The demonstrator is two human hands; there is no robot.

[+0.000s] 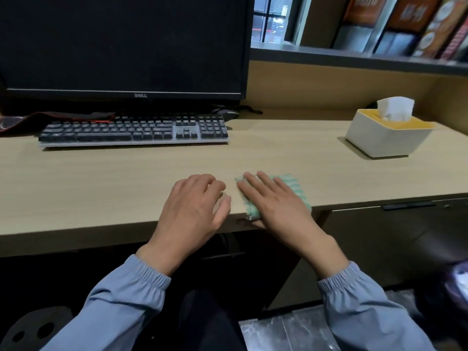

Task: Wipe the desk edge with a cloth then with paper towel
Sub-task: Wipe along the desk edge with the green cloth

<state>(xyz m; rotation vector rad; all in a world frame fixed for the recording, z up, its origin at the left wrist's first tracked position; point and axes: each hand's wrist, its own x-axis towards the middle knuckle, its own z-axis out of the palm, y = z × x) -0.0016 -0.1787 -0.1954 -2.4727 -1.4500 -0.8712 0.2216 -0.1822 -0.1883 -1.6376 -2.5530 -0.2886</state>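
Fingers (255, 184) of right hand (276, 203) flat on cloth (295, 184).

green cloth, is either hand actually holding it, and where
The right hand lies flat on the green cloth, pressing its middle against the desk edge. The left hand holds nothing.

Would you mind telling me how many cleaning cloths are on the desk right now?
1: the green striped cloth lies at the desk's front edge, under the right hand.
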